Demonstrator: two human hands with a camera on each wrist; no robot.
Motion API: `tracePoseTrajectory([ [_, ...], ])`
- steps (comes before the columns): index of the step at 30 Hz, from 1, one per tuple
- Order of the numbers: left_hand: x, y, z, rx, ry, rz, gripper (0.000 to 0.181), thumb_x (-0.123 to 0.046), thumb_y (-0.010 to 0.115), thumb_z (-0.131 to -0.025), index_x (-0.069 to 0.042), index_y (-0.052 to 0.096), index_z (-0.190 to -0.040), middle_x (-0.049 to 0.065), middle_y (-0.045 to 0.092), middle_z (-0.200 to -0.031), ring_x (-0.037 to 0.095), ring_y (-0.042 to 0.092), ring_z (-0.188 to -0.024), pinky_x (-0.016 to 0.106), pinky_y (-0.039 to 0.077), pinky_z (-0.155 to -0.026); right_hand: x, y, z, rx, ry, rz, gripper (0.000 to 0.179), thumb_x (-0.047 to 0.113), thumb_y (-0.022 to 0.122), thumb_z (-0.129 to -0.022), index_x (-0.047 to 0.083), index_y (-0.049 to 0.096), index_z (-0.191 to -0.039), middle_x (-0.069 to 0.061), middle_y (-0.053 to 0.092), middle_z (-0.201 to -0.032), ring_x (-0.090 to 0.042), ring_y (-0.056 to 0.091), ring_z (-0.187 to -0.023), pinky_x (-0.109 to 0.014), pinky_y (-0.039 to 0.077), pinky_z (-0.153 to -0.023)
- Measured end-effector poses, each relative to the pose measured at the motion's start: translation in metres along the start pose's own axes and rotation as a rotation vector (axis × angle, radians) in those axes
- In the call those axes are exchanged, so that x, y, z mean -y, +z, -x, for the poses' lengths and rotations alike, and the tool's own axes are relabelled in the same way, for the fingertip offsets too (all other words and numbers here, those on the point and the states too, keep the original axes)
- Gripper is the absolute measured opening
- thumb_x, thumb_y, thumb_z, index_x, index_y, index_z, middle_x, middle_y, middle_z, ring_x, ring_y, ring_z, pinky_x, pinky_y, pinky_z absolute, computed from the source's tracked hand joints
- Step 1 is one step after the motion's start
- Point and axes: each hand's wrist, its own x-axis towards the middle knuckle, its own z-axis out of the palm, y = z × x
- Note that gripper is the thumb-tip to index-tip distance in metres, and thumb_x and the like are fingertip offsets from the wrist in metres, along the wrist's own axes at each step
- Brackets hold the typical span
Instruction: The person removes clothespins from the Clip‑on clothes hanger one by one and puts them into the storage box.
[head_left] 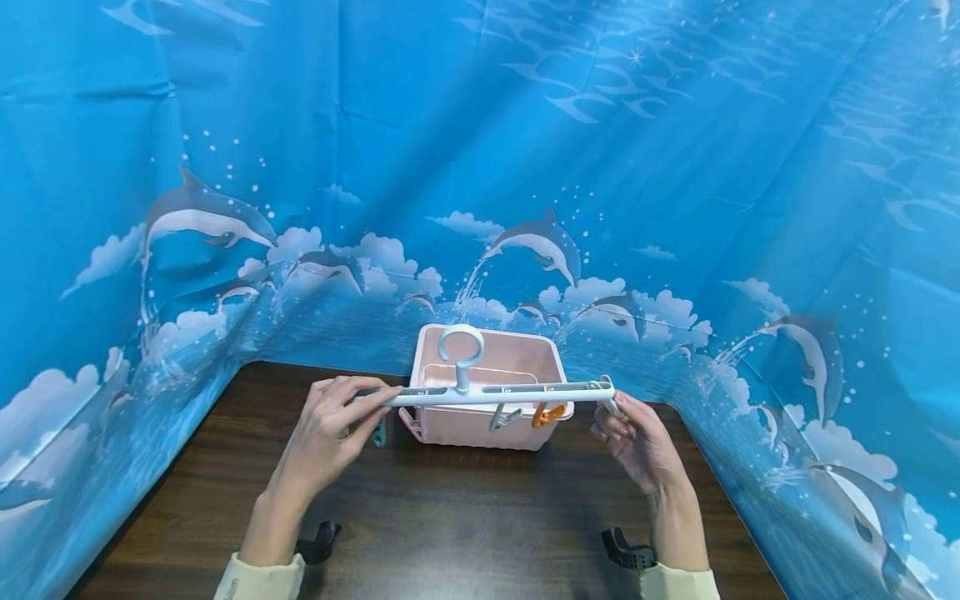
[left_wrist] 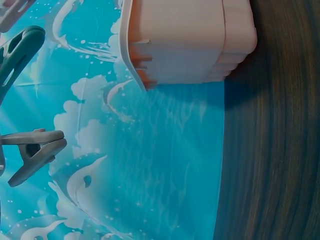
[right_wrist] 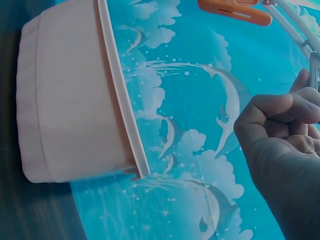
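In the head view, a white clip hanger (head_left: 525,392) with a round hook (head_left: 461,342) is held level above the table. My left hand (head_left: 330,429) grips its left end between thumb and fingers. At the other end, my right hand (head_left: 633,433) pinches a grey clothespin (head_left: 613,407) attached to the bar. An orange clothespin (head_left: 548,414) and another grey clothespin (head_left: 504,418) hang between the hands, and a green clothespin (head_left: 379,432) hangs beside my left fingers. The right wrist view shows my right hand (right_wrist: 285,120) with curled fingers at the grey clothespin (right_wrist: 315,70).
Behind and below the hanger, a pale pink plastic bin (head_left: 480,429) stands on the dark wooden table (head_left: 472,508). A blue dolphin-print curtain (head_left: 420,167) surrounds the table's back and sides. Black wrist mounts (head_left: 318,542) show near both forearms.
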Motion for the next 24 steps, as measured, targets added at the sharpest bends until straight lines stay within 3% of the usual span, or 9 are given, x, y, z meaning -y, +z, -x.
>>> tracePoseTrajectory([
  [12,-0.001,0.0,0.0,-0.004,-0.003,-0.02,0.05,-0.054,0.047,-0.11,-0.021,0.079,-0.131,0.003,0.077,-0.116,0.024,0.067,-0.106,0.052,0.041,-0.097,-0.009,-0.007,-0.001,0.007,-0.016,0.011,0.047,0.016,0.024,-0.12,0.006,0.069,-0.117,-0.002,0.035,-0.074,-0.02,0.029,-0.07,-0.027,0.05,-0.081],
  [19,-0.002,-0.003,-0.001,-0.001,0.0,-0.024,0.045,-0.048,0.051,-0.111,-0.02,0.078,-0.132,0.004,0.077,-0.117,0.025,0.066,-0.108,0.052,0.04,-0.099,-0.011,-0.002,-0.003,-0.07,-0.011,0.039,0.045,0.02,0.029,-0.12,0.01,0.073,-0.118,0.004,0.048,-0.073,-0.018,0.031,-0.071,-0.027,0.046,-0.077],
  [24,-0.002,-0.004,-0.002,0.001,-0.001,-0.032,0.041,-0.045,0.055,-0.112,-0.019,0.078,-0.132,0.005,0.077,-0.118,0.026,0.067,-0.109,0.051,0.04,-0.101,-0.013,-0.001,-0.005,-0.051,0.004,0.014,0.045,0.021,0.027,-0.12,0.009,0.07,-0.111,0.003,0.044,-0.073,-0.018,0.029,-0.071,-0.028,0.043,-0.076],
])
